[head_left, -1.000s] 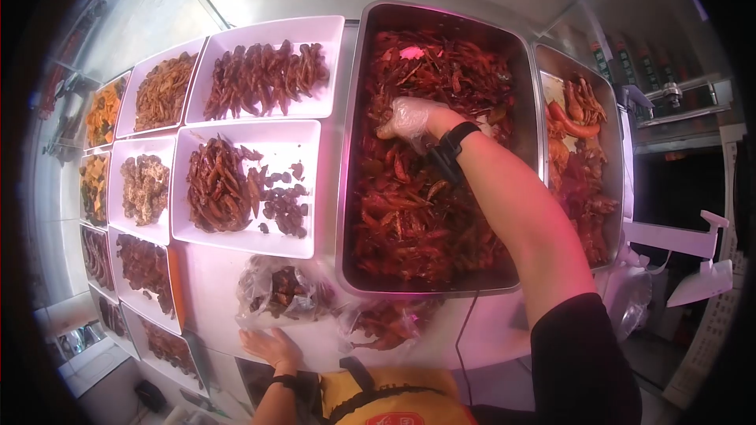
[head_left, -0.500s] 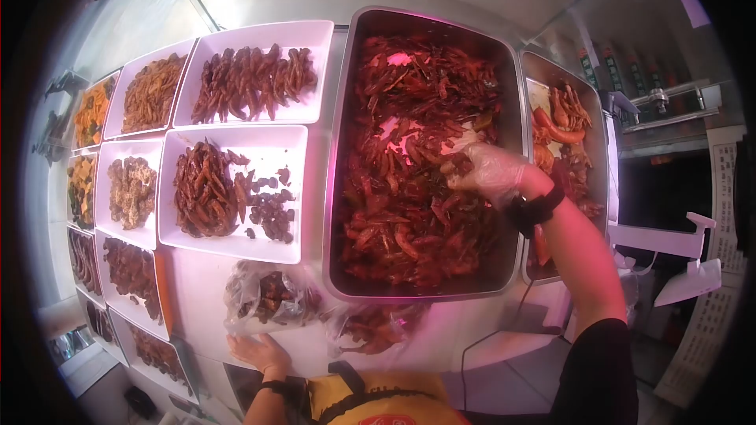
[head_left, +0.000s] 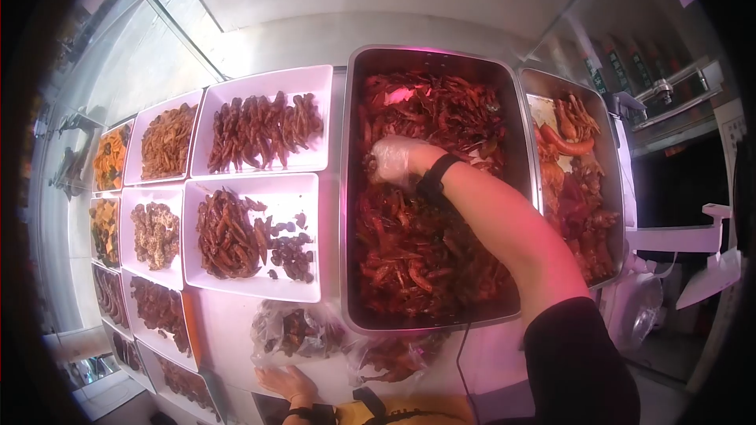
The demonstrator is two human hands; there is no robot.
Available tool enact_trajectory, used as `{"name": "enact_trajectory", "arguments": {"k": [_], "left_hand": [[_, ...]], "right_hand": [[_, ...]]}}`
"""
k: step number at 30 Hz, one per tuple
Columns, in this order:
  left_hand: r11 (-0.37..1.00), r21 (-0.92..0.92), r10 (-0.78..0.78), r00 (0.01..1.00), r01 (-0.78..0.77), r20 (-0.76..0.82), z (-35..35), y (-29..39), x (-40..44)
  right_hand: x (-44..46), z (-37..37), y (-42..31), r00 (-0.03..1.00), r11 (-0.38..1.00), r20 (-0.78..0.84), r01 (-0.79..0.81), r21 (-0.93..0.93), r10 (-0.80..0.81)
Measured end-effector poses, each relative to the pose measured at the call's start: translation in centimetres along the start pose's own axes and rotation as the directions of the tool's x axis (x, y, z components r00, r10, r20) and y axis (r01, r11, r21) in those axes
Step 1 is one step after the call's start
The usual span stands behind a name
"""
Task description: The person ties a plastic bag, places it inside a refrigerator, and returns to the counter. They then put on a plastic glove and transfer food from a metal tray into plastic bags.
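My right hand [head_left: 396, 159], in a clear plastic glove, is over the left part of a large deep metal tray [head_left: 516, 122]. The tray holds a heap of glossy dark-red food pieces [head_left: 409, 264]. Curled inward, its fingers lie against the heap; what is in them is mostly hidden. My left hand [head_left: 287, 382] is bare and rests flat on the white counter, its fingers stretched out. Just beyond it sits a clear plastic bag [head_left: 293, 329] with dark pieces inside. A second plastic bag [head_left: 398, 356] with reddish pieces lies below the tray's near edge.
Several white trays of cooked food stand at the left, among them one with dark strips and small pieces [head_left: 252, 291]. A narrower metal tray [head_left: 617, 189] adjoins the large one on the right. A dark cable [head_left: 459, 362] runs down from the tray's near edge.
My right hand has moved left across the large tray, from its right side to its left part. My left hand stays on the counter. The whole view has shifted somewhat.
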State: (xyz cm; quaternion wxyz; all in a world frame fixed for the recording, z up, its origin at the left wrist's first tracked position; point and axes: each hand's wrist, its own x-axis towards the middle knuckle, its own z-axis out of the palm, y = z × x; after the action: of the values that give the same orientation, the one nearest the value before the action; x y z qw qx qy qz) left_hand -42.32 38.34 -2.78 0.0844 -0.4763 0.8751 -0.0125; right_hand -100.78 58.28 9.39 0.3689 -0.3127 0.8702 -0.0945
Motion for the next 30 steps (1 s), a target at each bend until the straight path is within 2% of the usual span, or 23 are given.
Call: {"name": "enact_trajectory", "arguments": {"k": [2, 4, 7, 9, 10, 11, 12, 13, 14, 15, 16, 18, 19, 21, 22, 23, 24, 25, 26, 28, 29, 30], "left_hand": [[0.999, -0.03, -0.025, 1.0, 0.026, 0.011, 0.3, 0.0, -0.1], [1.0, 0.0, -0.026, 1.0, 0.026, 0.014, 1.1, -0.5, -0.1], [1.0, 0.028, 0.006, 1.0, -0.006, -0.003, 2.2, -1.7, -0.1], [0.999, 0.021, 0.033, 0.999, -0.033, -0.027, 2.4, -1.6, 0.0], [1.0, 0.009, 0.02, 0.999, -0.019, -0.036, 2.3, -1.5, 0.0], [1.0, -0.004, 0.004, 0.999, -0.004, -0.047, 2.0, -1.4, 0.1], [1.0, 0.0, 0.001, 0.999, -0.001, -0.051, 1.8, -1.2, 0.1], [1.0, 0.01, -0.004, 0.999, 0.004, -0.038, 1.6, -1.1, 0.0], [1.0, 0.017, -0.011, 1.0, 0.012, -0.027, 1.5, -0.9, -0.1], [1.0, 0.019, -0.018, 0.999, 0.019, -0.03, 1.4, -0.8, -0.1], [1.0, 0.015, -0.021, 1.0, 0.021, -0.015, 1.2, -0.8, 0.0], [1.0, 0.013, -0.025, 1.0, 0.025, 0.002, 1.3, -1.0, 0.1], [1.0, -0.007, -0.005, 1.0, 0.005, -0.028, 1.7, -1.3, 0.0], [1.0, -0.026, 0.009, 0.999, -0.01, -0.053, 2.3, -1.8, -0.2], [0.997, -0.037, 0.067, 0.991, -0.072, -0.118, 2.6, -2.0, -0.3], [0.99, -0.044, 0.122, 0.975, -0.132, -0.183, 2.3, -1.8, -0.4], [0.991, -0.044, 0.116, 0.976, -0.126, -0.182, 1.9, -1.5, -0.5], [0.995, -0.069, 0.065, 0.99, -0.074, -0.123, 1.6, -1.3, -0.5], [0.996, -0.09, 0.014, 0.998, -0.019, -0.061, 1.0, -0.8, -0.3], [0.992, -0.127, 0.008, 0.998, -0.016, -0.064, 0.6, -0.4, -0.1], [0.986, -0.164, 0.012, 0.998, -0.023, -0.069, 0.3, -0.3, -0.1], [0.986, -0.164, 0.007, 0.998, -0.017, -0.06, 0.0, 0.3, 0.3]], "right_hand": [[-2.2, 3.9, 1.0, 0.958, 0.959, 0.064, 0.281, -0.043, -0.278], [-8.0, 5.5, 0.8, 0.917, 0.895, 0.093, 0.398, -0.199, -0.388], [-14.4, 4.7, 2.0, 0.939, 0.936, 0.115, 0.336, -0.108, -0.324], [-16.0, 3.5, 3.6, 0.984, 0.994, 0.158, 0.077, 0.071, -0.088], [-16.3, 2.2, 4.3, 0.995, 0.994, 0.104, -0.001, 0.109, -0.01], [-15.5, 2.2, 6.7, 0.999, 0.99, 0.036, -0.002, 0.142, -0.004], [-14.3, 2.2, 9.1, 0.995, 0.988, -0.097, -0.024, 0.15, 0.039], [-13.9, 0.7, 9.2, 0.975, 0.96, -0.203, -0.034, 0.279, 0.094], [-12.8, -0.4, 10.5, 0.966, 0.942, -0.215, -0.07, 0.328, 0.147], [-11.7, -1.1, 10.9, 0.937, 0.941, -0.298, -0.081, 0.327, 0.184], [-10.4, -1.9, 11.1, 0.905, 0.946, -0.298, -0.248, 0.209, 0.303], [-8.2, -2.5, 10.6, 0.876, 0.949, -0.371, -0.307, 0.064, 0.308], [-7.2, -2.1, 10.1, 0.878, 0.95, -0.367, -0.307, 0.064, 0.308], [-5.2, -1.1, 9.4, 0.869, 0.977, -0.452, -0.211, 0.028, 0.201], [-4.4, -0.4, 9.1, 0.888, 0.982, -0.435, -0.187, -0.041, 0.151], [-4.3, -0.2, 8.3, 0.925, 0.974, -0.346, -0.203, -0.104, 0.156], [-4.3, 0.0, 7.5, 0.953, 0.963, -0.256, -0.212, -0.169, 0.165], [-4.5, 0.4, 7.2, 0.965, 0.966, -0.25, -0.136, -0.22, 0.079], [-4.6, 0.6, 7.0, 0.967, 0.966, -0.245, -0.13, -0.223, 0.074], [-5.2, 1.0, 7.0, 0.975, 0.966, -0.169, -0.178, -0.19, 0.146], [-6.2, 0.8, 7.4, 0.97, 0.986, -0.206, -0.149, -0.078, 0.13], [-6.7, 1.4, 8.7, 0.971, 0.958, -0.227, -0.012, 0.287, 0.081]]}}
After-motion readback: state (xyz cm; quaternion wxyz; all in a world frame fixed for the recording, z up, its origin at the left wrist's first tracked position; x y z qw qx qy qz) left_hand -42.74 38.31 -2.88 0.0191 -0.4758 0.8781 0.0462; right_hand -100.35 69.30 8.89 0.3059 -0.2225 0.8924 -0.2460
